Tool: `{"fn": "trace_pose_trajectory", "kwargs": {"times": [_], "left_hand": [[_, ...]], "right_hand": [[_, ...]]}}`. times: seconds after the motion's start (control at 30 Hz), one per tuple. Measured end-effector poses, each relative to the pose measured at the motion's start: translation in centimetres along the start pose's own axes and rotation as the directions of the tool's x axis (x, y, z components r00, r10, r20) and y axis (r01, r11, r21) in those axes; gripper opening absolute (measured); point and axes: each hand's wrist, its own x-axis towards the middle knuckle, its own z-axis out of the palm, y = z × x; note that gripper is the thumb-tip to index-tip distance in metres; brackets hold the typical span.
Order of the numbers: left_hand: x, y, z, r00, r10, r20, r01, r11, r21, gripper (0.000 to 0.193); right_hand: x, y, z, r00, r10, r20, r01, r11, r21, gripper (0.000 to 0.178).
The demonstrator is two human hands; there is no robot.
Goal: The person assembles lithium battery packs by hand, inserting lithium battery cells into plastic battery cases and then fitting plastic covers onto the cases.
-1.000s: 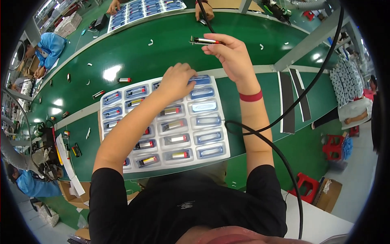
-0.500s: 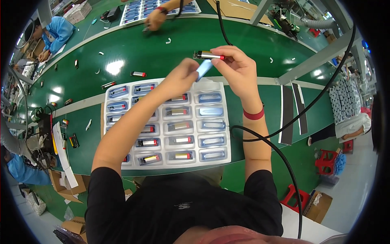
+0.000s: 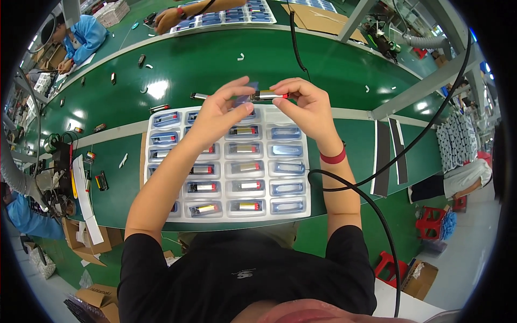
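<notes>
My left hand (image 3: 218, 116) pinches a clear bluish plastic shell (image 3: 247, 95) between thumb and fingers. From the right, my right hand (image 3: 308, 107) grips a small silver battery cell (image 3: 267, 95) with a red end cap. The cell's left end meets the shell; how far it sits inside is hard to see. Below both hands lies a white moulded tray (image 3: 267, 167). Its right column holds blue shells (image 3: 286, 151) without cells showing, while other columns hold shells with silver and red cells (image 3: 247, 185). My left forearm hides part of the tray.
A black cable (image 3: 371, 212) loops across my right forearm. Dark strips (image 3: 381, 161) lie to the right. Loose cells (image 3: 160, 108) are scattered on the green belt (image 3: 188, 64). Across it, another person's hand (image 3: 168, 20) is beside another tray (image 3: 237, 17). A metal post (image 3: 412, 94) stands at right.
My left hand has raised and turned the shell, bringing it against the cell's end. My right hand has lowered slightly with the cell. The other person's hand has moved left.
</notes>
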Motion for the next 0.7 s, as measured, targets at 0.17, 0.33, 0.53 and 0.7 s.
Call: {"fn": "trace_pose_trajectory", "kwargs": {"times": [0.17, 0.33, 0.53, 0.7], "left_hand": [[0.2, -0.3, -0.2, 0.977, 0.215, 0.017, -0.214, 0.955, 0.204, 0.026], [0.0, 0.4, 0.1, 0.954, 0.3, 0.006, -0.278, 0.875, 0.397, 0.02], [0.0, -1.9, 1.2, 0.958, 0.269, -0.098, -0.246, 0.949, 0.198, 0.018], [-0.3, -1.0, 1.6, 0.996, -0.074, -0.045, 0.06, 0.964, -0.259, 0.035]], "right_hand": [[-0.1, -0.4, -0.1, 0.996, 0.073, 0.049, -0.073, 0.997, 0.01, 0.019], [0.0, -0.6, 0.0, 0.994, 0.023, 0.107, -0.022, 1.0, -0.01, 0.017], [-0.5, -0.5, 1.0, 0.988, -0.101, 0.113, 0.119, 0.979, -0.168, 0.017], [0.1, -1.1, 1.0, 0.984, -0.146, 0.097, 0.168, 0.945, -0.282, 0.016]]}}
